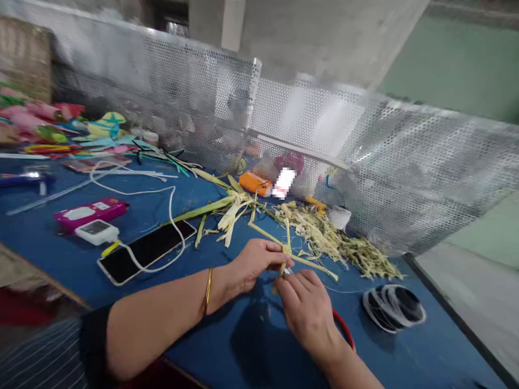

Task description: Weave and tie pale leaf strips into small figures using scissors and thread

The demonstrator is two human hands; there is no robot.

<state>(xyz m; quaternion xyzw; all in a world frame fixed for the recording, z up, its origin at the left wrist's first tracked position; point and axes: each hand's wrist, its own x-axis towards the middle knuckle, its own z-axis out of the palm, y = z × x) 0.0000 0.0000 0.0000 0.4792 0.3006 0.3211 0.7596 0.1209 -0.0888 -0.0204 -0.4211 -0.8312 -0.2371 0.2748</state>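
Note:
My left hand pinches a pale yellow-green strip of plant leaf, like corn husk, where several strips cross in a knot. One strip points up; a longer one slants down to the right. My right hand is closed just below, its fingers around the lower end of the strips, partly hidden. A small pale, shiny bit shows between the hands; I cannot tell what it is. A red loop, like a scissor handle, pokes out beside my right wrist; whether the hand holds it is hidden.
Husk leaves and a pile of shredded husk lie beyond my hands. A spool of white thread is on the right. On the left are a dark phone, a magenta device and a white cable. Perforated panels stand behind.

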